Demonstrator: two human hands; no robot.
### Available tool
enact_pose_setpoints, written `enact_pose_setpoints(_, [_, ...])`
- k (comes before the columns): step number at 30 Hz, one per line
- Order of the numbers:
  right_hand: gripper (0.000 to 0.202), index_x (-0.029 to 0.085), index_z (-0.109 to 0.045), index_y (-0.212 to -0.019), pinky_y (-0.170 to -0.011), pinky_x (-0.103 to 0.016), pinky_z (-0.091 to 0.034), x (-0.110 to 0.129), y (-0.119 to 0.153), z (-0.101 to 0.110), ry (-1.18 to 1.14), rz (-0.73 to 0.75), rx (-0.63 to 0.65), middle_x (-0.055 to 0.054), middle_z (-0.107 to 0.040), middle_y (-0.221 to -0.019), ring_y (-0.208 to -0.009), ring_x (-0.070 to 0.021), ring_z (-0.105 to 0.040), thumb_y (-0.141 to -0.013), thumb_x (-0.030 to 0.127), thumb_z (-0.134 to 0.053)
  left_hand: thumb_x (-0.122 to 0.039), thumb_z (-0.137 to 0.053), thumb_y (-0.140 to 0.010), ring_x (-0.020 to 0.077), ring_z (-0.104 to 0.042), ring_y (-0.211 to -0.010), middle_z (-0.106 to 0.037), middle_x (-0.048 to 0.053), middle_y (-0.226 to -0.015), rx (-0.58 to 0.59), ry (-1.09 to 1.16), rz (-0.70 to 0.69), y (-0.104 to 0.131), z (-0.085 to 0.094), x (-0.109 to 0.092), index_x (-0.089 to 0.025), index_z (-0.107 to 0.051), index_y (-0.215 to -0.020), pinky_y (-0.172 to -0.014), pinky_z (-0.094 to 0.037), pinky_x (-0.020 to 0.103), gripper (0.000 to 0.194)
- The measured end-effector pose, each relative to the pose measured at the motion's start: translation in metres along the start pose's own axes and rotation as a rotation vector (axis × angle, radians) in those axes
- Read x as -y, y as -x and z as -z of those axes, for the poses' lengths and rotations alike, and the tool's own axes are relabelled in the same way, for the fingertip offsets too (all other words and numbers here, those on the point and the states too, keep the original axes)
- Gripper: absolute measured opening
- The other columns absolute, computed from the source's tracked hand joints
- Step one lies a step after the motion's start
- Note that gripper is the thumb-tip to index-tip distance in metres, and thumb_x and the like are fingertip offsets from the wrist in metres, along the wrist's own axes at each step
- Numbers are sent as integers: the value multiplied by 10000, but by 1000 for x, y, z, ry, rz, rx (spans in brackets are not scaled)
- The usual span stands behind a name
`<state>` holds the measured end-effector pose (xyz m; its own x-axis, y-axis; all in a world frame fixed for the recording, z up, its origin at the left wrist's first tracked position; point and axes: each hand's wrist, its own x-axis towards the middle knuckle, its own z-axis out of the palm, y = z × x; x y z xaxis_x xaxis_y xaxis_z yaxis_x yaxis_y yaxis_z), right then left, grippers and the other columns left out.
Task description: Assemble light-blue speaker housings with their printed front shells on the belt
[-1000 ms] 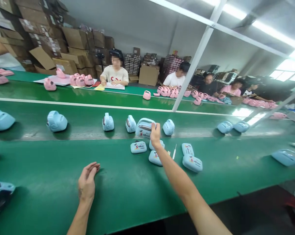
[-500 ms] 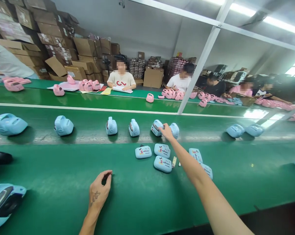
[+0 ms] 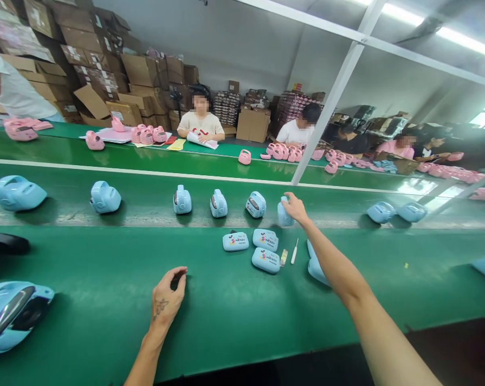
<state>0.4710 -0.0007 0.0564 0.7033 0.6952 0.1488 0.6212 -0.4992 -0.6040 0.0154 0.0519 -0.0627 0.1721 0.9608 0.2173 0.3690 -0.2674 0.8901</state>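
Observation:
At the far strip of the green work surface, my right hand has its fingers closed on a light-blue plastic housing, partly hidden by the hand. A similar housing with a handle and dark front sits just left of it. My left hand hovers low over the green surface, fingers curled, with a gap inside the thumb and nothing in it. Between the hands lie several light-blue printed covers, a small pale yellowish piece and a thin white-handled tool. My right forearm partly covers more blue pieces.
More blue housings stand along the far strip. A large blue housing and a black object are at left. Beyond a white rail, co-workers sit among pink housings. A white post rises at right.
My right hand has moved right, from the dark-fronted housing to the neighbouring blue one. The white-handled tool shows more fully. My left hand keeps its curled pose.

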Motion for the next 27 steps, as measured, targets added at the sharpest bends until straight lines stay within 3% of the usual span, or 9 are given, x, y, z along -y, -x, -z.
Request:
enact_pose_setpoints(5, [349, 240, -647, -1178, -552, -244, -439, 48, 70, -5, -175, 111, 220, 61, -579, -607, -535, -135, -525, -872, 408, -625, -392, -883, -610, 314, -658, -1168, -703, 108, -1249, 160, 194, -170, 13, -22, -51, -271, -735, -1117, -1083, -471, 462, 542])
enact_pose_setpoints(8, [442, 235, -574, -1189, -406, -190, -298, 74, 128, -25, -653, 60, 636, 88, -526, -614, -424, -74, -357, -839, 485, -674, -383, -942, -545, 379, -470, -1415, -550, 128, -1501, 357, 237, -317, 25, -36, -86, -301, -721, -1207, -1168, -359, 563, 703])
enact_pose_setpoints(11, [492, 244, -541, -1228, -419, -192, -370, 81, 166, -41, -885, -1, 874, 78, -542, -670, -440, -64, -376, -852, 533, -672, -370, -932, -558, 410, -411, -1455, -580, 140, -1471, 458, 226, -384, 39, -42, -96, -298, -748, -1180, -1190, -294, 617, 652])
enact_pose_setpoints(13, [508, 243, -537, -1276, -511, -247, -490, 72, 174, -44, -834, 55, 864, 15, -630, -821, -547, -101, -529, -883, 553, -628, -352, -934, -536, 413, -477, -1403, -630, 142, -1407, 422, 252, -258, 47, -40, -87, -279, -747, -1183, -1179, -330, 601, 678])
enact_pose_setpoints(15, [539, 226, -562, -1282, -674, -332, -564, 53, 171, -45, -535, 170, 710, -71, -671, -1055, -774, -175, -654, -852, 529, -678, -357, -933, -519, 395, -599, -1275, -673, 133, -1338, 315, 384, 13, 52, -34, -71, -255, -710, -1236, -1100, -457, 547, 757])
enact_pose_setpoints(18, [650, 174, -612, -1231, -897, -451, -535, 21, 164, -46, 170, 295, 445, -173, -631, -1243, -1085, -321, -634, -693, 449, -854, -460, -870, -623, 329, -710, -1068, -723, 101, -1238, 124, 746, 434, 49, -20, -53, -245, -640, -1316, -901, -598, 448, 761])
enact_pose_setpoints(20, [668, 147, -629, -1199, -947, -491, -503, 6, 163, -49, 467, 318, 398, -211, -624, -1249, -1159, -380, -593, -652, 429, -890, -517, -763, -757, 294, -728, -1000, -744, 93, -1187, 11, 961, 655, 41, -11, -49, -236, -641, -1307, -844, -618, 433, 630])
enact_pose_setpoints(23, [641, 130, -636, -1183, -956, -457, -491, -3, 162, -52, 507, 331, 419, -200, -643, -1208, -1159, -370, -593, -671, 430, -878, -512, -598, -912, 272, -735, -981, -775, 97, -1099, -90, 1144, 867, 28, -1, -51, -217, -677, -1256, -887, -609, 471, 460])
enact_pose_setpoints(27, [683, 134, -633, -1186, -907, -399, -491, -2, 154, -50, 361, 286, 438, -160, -656, -1173, -1090, -319, -622, -637, 452, -887, -533, -590, -927, 312, -722, -1078, -787, 117, -1087, -77, 1273, 890, 22, 6, -46, -231, -668, -1295, -983, -560, 547, 482])
